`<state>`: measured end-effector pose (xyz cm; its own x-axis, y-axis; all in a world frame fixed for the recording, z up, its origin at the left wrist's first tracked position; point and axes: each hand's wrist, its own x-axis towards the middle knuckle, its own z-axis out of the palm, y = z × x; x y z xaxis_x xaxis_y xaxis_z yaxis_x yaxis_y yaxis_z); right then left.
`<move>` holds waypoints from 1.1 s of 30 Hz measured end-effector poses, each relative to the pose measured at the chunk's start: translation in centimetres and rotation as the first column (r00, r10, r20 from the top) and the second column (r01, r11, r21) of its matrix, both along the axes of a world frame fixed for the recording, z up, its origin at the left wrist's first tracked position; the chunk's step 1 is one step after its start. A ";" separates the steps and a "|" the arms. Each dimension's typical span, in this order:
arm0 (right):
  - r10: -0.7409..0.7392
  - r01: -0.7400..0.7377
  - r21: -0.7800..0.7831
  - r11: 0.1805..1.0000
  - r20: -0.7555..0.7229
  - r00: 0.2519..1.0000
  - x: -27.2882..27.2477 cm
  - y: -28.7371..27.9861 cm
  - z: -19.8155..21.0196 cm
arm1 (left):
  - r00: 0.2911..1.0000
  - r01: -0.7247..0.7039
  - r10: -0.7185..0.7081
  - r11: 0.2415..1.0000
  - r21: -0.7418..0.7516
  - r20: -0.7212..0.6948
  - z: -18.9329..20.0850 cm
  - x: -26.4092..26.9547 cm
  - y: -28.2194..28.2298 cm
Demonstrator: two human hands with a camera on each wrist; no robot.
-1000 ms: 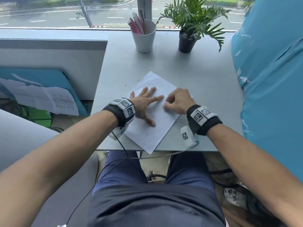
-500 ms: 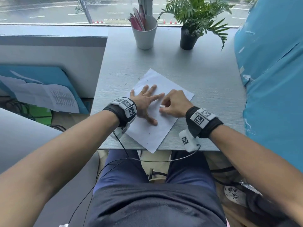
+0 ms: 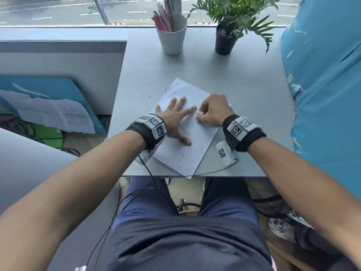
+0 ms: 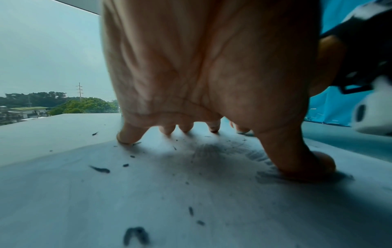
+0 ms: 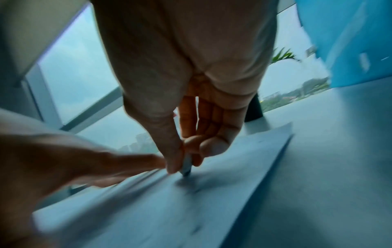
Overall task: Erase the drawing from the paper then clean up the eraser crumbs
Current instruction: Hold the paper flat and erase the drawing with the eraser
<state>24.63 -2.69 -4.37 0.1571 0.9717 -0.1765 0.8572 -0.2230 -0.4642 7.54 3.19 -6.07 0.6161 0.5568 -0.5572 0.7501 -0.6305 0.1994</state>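
The right hand pinches a small eraser between thumb and curled fingers, its dark tip pressed down on the paper over a grey smudge. In the head view only a pale sliver of the eraser shows at the fingertips, at about 9 o'clock from the knuckles. The left hand lies flat with fingers spread, pressing the sheet to the table; its index finger points toward the right hand at 3 o'clock and nearly meets it. Under the left palm, the left wrist view shows smeared graphite and dark eraser crumbs scattered on the sheet; a few more lie on the table off the paper's edge at 10 o'clock. The paper sits skewed, one corner overhanging the near table edge at 6 o'clock. At the far edge, toward 12 o'clock, a white cup holds pink pens; just right of it a black pot holds a green plant.
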 end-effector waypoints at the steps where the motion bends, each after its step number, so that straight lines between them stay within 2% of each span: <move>1: 0.081 -0.081 -0.018 0.997 0.012 0.997 -1.1 -0.7 -0.2 | 1.000 0.006 -0.006 1.000 0.001 -0.002 0.0 0.0 0.0; 3: 0.145 -0.147 -0.056 0.988 -0.029 0.989 -1.4 -1.2 -0.1 | 1.000 0.013 -0.013 1.000 0.001 -0.006 0.1 -0.1 0.1; 6: -0.028 0.026 -0.026 0.999 -0.061 0.998 1.1 0.5 0.7 | 1.000 -0.002 0.002 1.000 -0.001 -0.002 0.0 0.0 0.0; 7: -0.046 0.046 0.000 0.999 -0.056 0.997 1.3 0.7 0.6 | 1.000 -0.005 0.005 1.000 -0.001 -0.001 0.0 0.1 0.0; 9: 0.038 -0.038 0.004 0.999 -0.021 0.999 -0.3 -0.2 0.1 | 1.000 0.001 -0.001 1.000 0.007 -0.004 -0.1 0.1 0.0; 11: 0.178 -0.180 -0.045 0.983 -0.045 0.983 -2.2 -1.7 0.1 | 1.000 0.008 -0.008 1.000 0.013 -0.007 -0.2 0.0 0.0; 12: 0.192 -0.195 -0.074 0.978 -0.055 0.980 -2.0 -1.6 0.4 | 1.000 0.009 -0.009 1.000 0.016 -0.007 -0.2 -0.1 0.1; 16: 0.004 -0.004 -0.015 1.000 -0.025 1.000 1.2 1.3 1.3 | 1.000 0.002 -0.002 1.000 0.019 -0.006 -0.3 0.1 0.0; 18: 0.043 -0.043 -0.008 0.999 -0.001 0.999 0.1 0.7 0.7 | 1.000 0.000 0.000 1.000 0.022 -0.008 -0.3 0.1 -0.1; 19: 0.116 -0.116 -0.031 0.993 0.009 0.993 -1.0 -0.2 0.3 | 1.000 0.000 0.000 1.000 0.022 -0.009 -0.3 0.1 -0.1; 21: 0.197 -0.199 -0.075 0.977 -0.037 0.980 -1.9 -1.3 0.2 | 1.000 0.002 -0.001 1.000 0.022 -0.009 -0.2 -0.1 -0.1; 25: -0.002 0.000 -0.038 0.999 -0.050 0.999 1.3 1.1 1.2 | 1.000 -0.016 0.016 1.000 0.011 0.003 -0.2 0.2 -0.3; 27: 0.032 -0.032 -0.010 0.999 -0.018 0.999 0.5 0.8 0.8 | 1.000 -0.022 0.022 1.000 0.019 0.003 -0.3 0.2 -0.2; 30: 0.187 -0.190 -0.057 0.980 -0.044 0.981 -2.5 -1.5 0.1 | 1.000 -0.025 0.025 0.999 0.021 0.004 -0.5 0.1 -0.2; 31: 0.199 -0.203 -0.080 0.976 -0.053 0.978 -2.4 -1.6 0.2 | 1.000 -0.025 0.025 1.000 0.019 0.003 -0.6 0.1 -0.2; 33: 0.118 -0.121 -0.088 0.989 -0.049 0.992 -0.7 -0.3 0.7 | 1.000 -0.028 0.028 1.000 0.015 0.002 -0.7 0.2 -0.4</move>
